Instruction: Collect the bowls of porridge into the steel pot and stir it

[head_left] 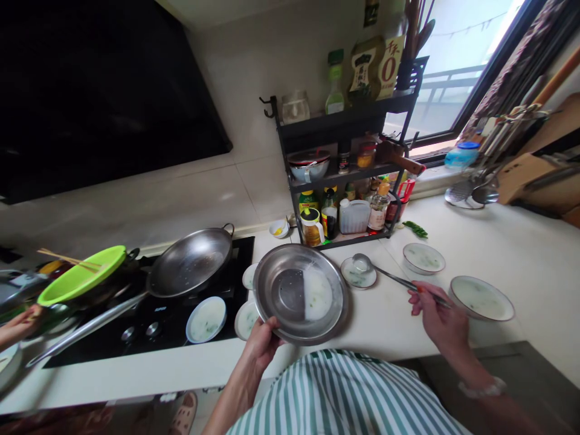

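Observation:
My left hand (261,342) grips the near rim of a large steel basin (333,281), tilted so a little white liquid pools at its right side. My right hand (438,317) is closed on the handle of a metal ladle (389,276). The ladle's scoop rests over a small saucer (361,280) just right of the basin. Two shallow bowls of pale soup stand further right, one at the back (423,258) and one by my right hand (483,298). More small filled bowls (206,319) sit left of the basin beside the stove.
An empty steel wok (193,263) sits on the black hob. Another person's hand (20,326) is at the far left, below a green colander (81,275) with chopsticks. A black rack of bottles and jars (344,175) stands behind the basin. Utensils lie by the window.

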Demonstrator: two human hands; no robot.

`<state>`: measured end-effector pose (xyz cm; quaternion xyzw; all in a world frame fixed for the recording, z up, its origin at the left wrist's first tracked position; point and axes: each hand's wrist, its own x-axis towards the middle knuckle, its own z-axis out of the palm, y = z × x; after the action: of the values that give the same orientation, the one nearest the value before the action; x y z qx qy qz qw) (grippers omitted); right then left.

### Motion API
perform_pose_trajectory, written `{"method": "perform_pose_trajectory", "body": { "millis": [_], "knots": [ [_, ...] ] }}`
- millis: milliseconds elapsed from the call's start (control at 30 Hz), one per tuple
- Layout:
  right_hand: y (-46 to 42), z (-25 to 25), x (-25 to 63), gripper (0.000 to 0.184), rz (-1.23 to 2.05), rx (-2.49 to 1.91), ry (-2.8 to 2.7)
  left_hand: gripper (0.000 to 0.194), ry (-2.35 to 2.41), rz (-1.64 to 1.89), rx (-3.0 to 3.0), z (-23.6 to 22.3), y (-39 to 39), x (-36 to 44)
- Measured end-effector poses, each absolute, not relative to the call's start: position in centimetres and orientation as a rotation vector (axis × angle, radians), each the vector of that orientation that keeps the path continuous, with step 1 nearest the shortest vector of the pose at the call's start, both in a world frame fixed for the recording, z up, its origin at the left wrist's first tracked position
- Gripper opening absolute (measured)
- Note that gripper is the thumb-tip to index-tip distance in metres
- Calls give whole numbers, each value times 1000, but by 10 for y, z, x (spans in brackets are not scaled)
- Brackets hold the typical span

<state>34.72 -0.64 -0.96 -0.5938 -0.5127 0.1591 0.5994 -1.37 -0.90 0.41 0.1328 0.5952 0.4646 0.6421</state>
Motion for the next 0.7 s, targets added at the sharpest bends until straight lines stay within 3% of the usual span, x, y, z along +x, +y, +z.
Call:
{"method": "perform_pose_trajectory", "body": {
  "millis": [333,533,700],
  "knots": [
    [-21,0,347,23,39,-1154,-1674,26,1357,1074,276,5,-9,-14],
    [-13,-12,342,20,258,-1379,-1255,25,1368,1043,286,9,-7,-13],
    [-14,-7,327,23,489,-1296,-1038,25,1369,1061,287,10,-4,-11]
  ]
}}
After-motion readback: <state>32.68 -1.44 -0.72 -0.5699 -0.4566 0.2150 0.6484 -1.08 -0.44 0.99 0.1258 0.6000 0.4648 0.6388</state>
